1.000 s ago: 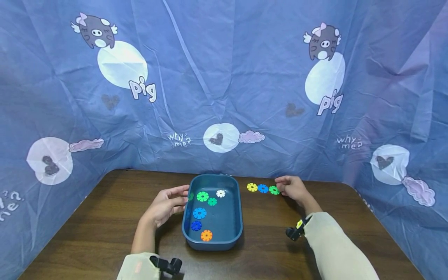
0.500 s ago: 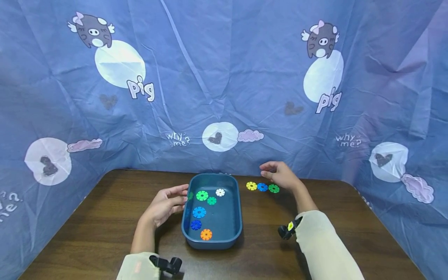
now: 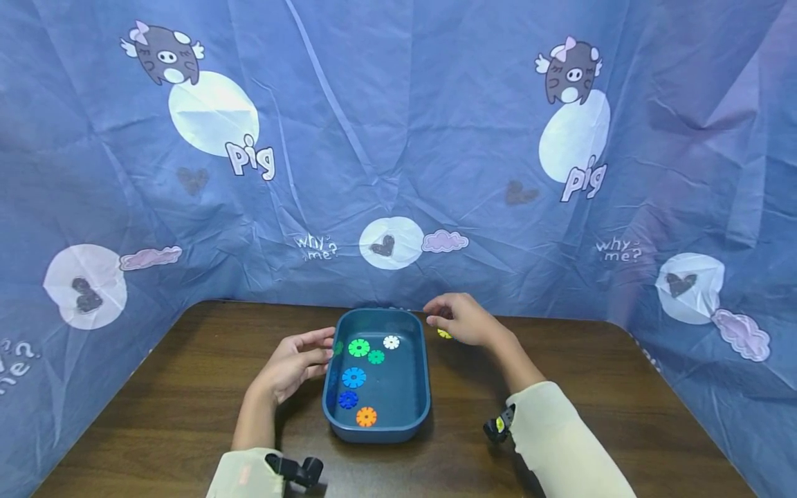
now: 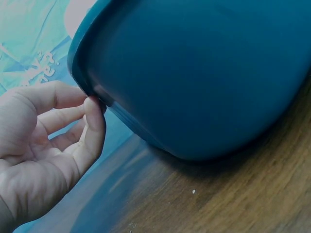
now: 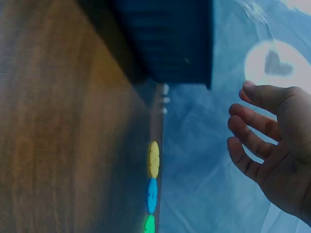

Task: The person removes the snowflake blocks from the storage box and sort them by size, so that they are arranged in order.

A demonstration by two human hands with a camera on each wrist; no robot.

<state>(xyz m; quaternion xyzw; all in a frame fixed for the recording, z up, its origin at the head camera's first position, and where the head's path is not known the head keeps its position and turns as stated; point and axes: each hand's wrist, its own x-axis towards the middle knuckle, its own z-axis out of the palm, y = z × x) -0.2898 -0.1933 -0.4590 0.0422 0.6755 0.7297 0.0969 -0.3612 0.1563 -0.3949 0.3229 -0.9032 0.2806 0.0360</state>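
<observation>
My left hand (image 3: pixel 295 365) is at the left side of a dark blue plastic basin (image 3: pixel 376 434). In the left wrist view its thumb and forefinger pinch the basin's rim (image 4: pixel 80 53). My right hand (image 3: pixel 468 321) hovers past the basin's far right corner, fingers loosely bent and nothing between them. Under it a yellow notched disc (image 3: pixel 444 333) partly shows. From the right wrist, the yellow disc (image 5: pixel 154 159), a blue disc (image 5: pixel 152 196) and a green disc (image 5: pixel 149 224) lie in a row; the hand hides the latter two in the head view.
Inside the basin lie several notched discs, among them a light green one (image 3: pixel 358 348), a white one (image 3: pixel 391 342), a light blue one (image 3: pixel 353 377) and an orange one (image 3: pixel 366 416). A blue printed cloth (image 3: pixel 299 173) hangs behind the brown wooden table (image 3: pixel 560 360).
My right hand has moved left from the green disc, above the row and toward the basin. My left hand stays at the basin's rim. The discs have not moved.
</observation>
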